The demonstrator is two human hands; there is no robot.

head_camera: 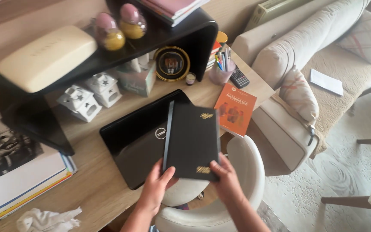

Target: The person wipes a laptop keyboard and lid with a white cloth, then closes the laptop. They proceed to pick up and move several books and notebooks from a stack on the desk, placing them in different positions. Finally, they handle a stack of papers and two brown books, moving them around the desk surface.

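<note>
Held a flat black hardcover notebook (192, 139) with gold corner marks by its near edge, above the closed glossy black laptop (136, 139) lying on the pale wooden counter (95, 184), and partly over the rounded white chair (243, 172) below. Clamped the lower left corner with the left hand (157, 184), fingers (168, 174) curled up onto the cover. Pinched the lower right corner with the right hand (224, 178), fingers (215, 166) closed on the edge likewise. Kept the cover facing up, slightly blurred, apparently clear of the laptop lid rather than resting on it, though hard to tell for sure. Judged best for such a hold: both grips kept even, so as not to tip the far end down onto the lid; thumbs laid flat on the cover rather than dug into the edge; the spine side, at the left, kept shut against fanning pages. Needed care to the right too, with a thin orange paperback book (235, 108) lying just beside the laptop at the counter's edge, near enough to be nudged off. Left well apart from both hands: a crumpled white tissue (48, 219) at the near left, two small white ceramic lantern houses (89, 96) under the curved black shelf (185, 32), and a translucent cup of pens (220, 71) next to a dark calculator (239, 78).
</note>
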